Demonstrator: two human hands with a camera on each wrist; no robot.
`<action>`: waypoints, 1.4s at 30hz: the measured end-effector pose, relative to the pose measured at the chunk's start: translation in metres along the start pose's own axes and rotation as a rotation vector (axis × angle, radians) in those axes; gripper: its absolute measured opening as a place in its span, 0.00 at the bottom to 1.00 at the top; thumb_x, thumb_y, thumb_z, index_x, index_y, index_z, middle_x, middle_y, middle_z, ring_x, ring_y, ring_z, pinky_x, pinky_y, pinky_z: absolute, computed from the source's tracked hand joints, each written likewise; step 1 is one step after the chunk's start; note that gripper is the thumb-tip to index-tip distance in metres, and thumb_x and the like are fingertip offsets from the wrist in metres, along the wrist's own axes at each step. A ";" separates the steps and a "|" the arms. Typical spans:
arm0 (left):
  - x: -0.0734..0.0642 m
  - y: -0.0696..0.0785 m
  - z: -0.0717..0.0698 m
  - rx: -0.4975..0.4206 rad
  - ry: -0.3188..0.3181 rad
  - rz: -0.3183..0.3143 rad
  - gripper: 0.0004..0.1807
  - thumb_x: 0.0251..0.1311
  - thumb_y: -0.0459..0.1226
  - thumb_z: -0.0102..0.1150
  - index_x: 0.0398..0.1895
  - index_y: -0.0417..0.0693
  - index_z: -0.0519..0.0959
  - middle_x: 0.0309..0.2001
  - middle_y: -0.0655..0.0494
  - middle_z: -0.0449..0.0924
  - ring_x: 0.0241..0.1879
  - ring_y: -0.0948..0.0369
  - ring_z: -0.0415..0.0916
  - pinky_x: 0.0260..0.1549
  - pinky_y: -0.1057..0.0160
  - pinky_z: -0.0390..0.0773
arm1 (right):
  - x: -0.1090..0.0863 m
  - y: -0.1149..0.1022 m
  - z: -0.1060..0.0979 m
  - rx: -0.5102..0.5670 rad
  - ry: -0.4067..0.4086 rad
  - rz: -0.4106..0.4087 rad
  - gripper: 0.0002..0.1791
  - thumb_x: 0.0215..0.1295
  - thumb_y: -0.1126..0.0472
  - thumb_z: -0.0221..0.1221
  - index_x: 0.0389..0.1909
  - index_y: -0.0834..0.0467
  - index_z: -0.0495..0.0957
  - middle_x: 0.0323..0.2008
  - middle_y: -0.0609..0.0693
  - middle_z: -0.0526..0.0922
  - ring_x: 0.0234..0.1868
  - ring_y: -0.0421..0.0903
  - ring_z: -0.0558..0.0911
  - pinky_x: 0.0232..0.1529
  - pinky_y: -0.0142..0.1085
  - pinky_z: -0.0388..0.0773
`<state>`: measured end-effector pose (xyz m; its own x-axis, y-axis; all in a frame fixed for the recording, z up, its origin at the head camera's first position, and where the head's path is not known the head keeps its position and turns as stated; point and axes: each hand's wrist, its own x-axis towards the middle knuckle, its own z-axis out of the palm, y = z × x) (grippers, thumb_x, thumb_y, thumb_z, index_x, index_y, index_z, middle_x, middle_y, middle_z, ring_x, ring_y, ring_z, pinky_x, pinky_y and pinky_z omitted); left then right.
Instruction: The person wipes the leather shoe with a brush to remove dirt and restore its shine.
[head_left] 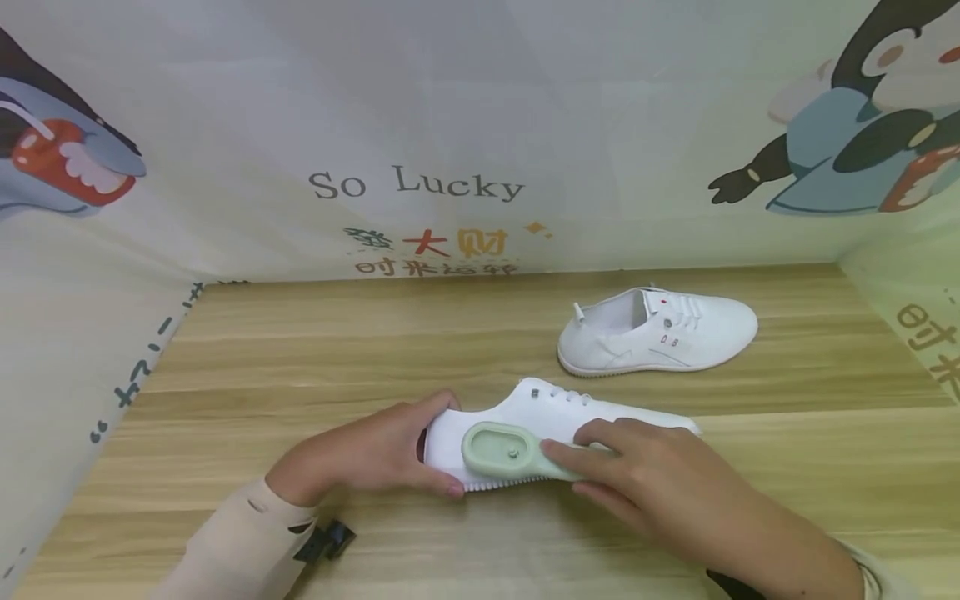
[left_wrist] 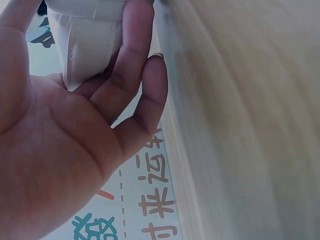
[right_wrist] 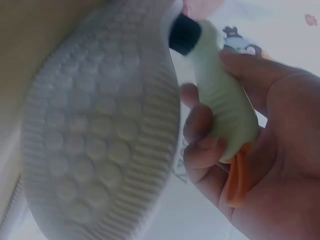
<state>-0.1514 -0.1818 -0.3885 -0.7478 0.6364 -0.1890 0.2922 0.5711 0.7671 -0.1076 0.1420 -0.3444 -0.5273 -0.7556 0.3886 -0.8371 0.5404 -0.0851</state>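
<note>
The held shoe [head_left: 558, 408], white, has its heel clamped between the thumb and fingers of the left hand [head_left: 393, 442]; the left wrist view cuts most of it off. The right hand [head_left: 637, 467] is curled round the handle of a green brush [head_left: 525, 454] set against the held shoe's side. From the head view the brush's underside is hidden, and the right hand covers part of the held shoe's toe end. The right wrist view shows dark bristles [right_wrist: 185, 34], too blurred to separate, beside the held shoe. Whether the held shoe touches the worktop [head_left: 337, 350] cannot be told. Beyond its front half lies a second white shoe [head_left: 660, 329], its inside only partly visible.
</note>
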 end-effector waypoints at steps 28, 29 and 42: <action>-0.008 -0.004 -0.011 0.045 0.020 -0.063 0.37 0.47 0.56 0.76 0.58 0.62 0.67 0.47 0.65 0.78 0.44 0.64 0.77 0.47 0.63 0.76 | 0.001 0.015 -0.006 0.019 0.069 -0.012 0.17 0.66 0.52 0.64 0.56 0.43 0.83 0.38 0.41 0.82 0.29 0.35 0.75 0.29 0.29 0.73; -0.008 -0.004 -0.012 0.042 0.022 -0.066 0.37 0.48 0.55 0.76 0.59 0.62 0.67 0.48 0.65 0.78 0.44 0.64 0.77 0.47 0.62 0.76 | 0.002 0.014 -0.003 0.021 0.079 -0.014 0.16 0.69 0.51 0.61 0.56 0.44 0.83 0.38 0.41 0.82 0.30 0.36 0.76 0.29 0.29 0.73; -0.004 0.003 -0.007 0.068 0.077 -0.076 0.38 0.52 0.58 0.72 0.61 0.56 0.65 0.46 0.63 0.78 0.41 0.65 0.77 0.42 0.64 0.78 | 0.006 0.009 0.005 0.021 0.085 0.034 0.22 0.60 0.54 0.68 0.58 0.45 0.82 0.40 0.42 0.82 0.31 0.36 0.76 0.30 0.30 0.73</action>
<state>-0.1520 -0.1860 -0.3816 -0.8122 0.5495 -0.1957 0.2704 0.6520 0.7084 -0.1196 0.1402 -0.3474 -0.5419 -0.7021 0.4619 -0.8222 0.5568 -0.1184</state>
